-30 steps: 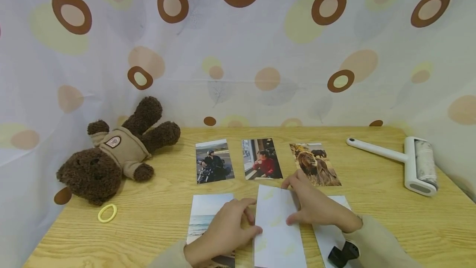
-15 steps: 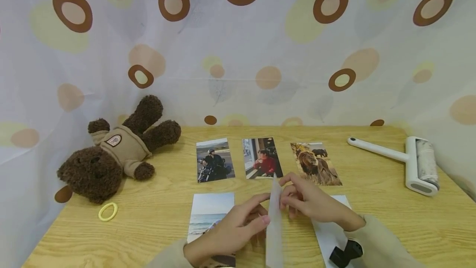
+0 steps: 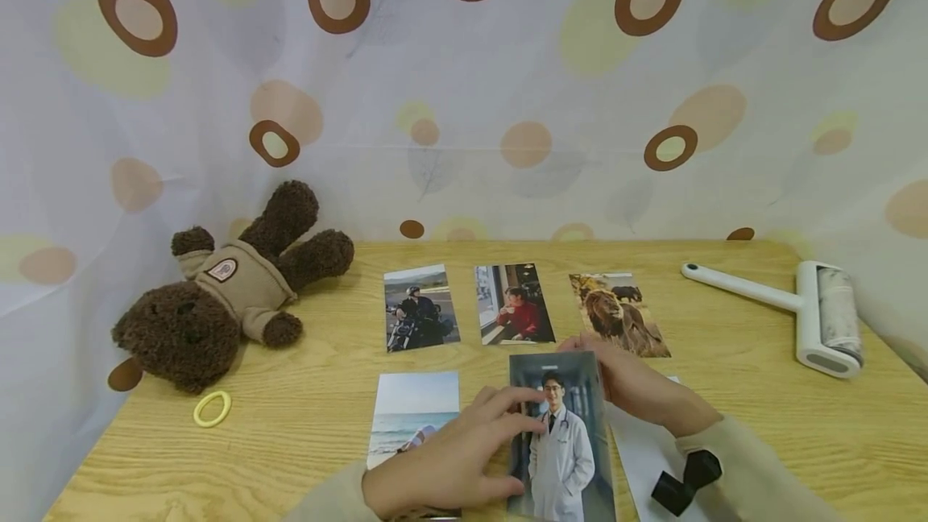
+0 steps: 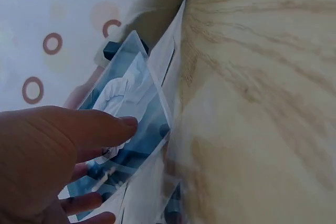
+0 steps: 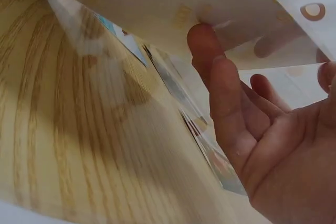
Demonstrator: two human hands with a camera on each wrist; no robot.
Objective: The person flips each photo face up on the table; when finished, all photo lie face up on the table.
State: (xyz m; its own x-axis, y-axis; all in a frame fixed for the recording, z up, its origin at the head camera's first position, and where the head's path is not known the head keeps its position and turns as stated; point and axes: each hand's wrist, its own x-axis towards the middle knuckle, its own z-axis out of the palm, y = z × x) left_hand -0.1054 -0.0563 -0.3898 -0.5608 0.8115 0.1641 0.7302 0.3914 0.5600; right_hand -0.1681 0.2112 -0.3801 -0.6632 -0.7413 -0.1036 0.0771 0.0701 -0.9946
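A photo card (image 3: pixel 569 466) of a person in a white coat with a stethoscope is face up at the front middle in the head view. My left hand (image 3: pixel 442 461) reaches over its left side, its nearly straight fingers and thumb touching the picture face. Behind the card's right edge is my right hand (image 3: pixel 645 389), partly hidden by it. In the right wrist view, that hand's fingers (image 5: pixel 203 45) touch the pale back of the card (image 5: pixel 157 3), which is tilted off the table. A beach photo (image 3: pixel 413 401) lies partly under my left hand.
Motorcyclist (image 3: pixel 420 308), red-sweater (image 3: pixel 515 304) and lion (image 3: pixel 616 312) photos form a back row. A face-down white card (image 3: pixel 638 449) lies under my right forearm. A brown teddy bear (image 3: pixel 239 288) and yellow ring (image 3: pixel 213 409) are left; a lint roller (image 3: pixel 805 321) is right.
The card showed its white back, then stood edge-on between both hands, and now shows its picture. My left hand has moved onto its face, and my right hand has gone behind it.
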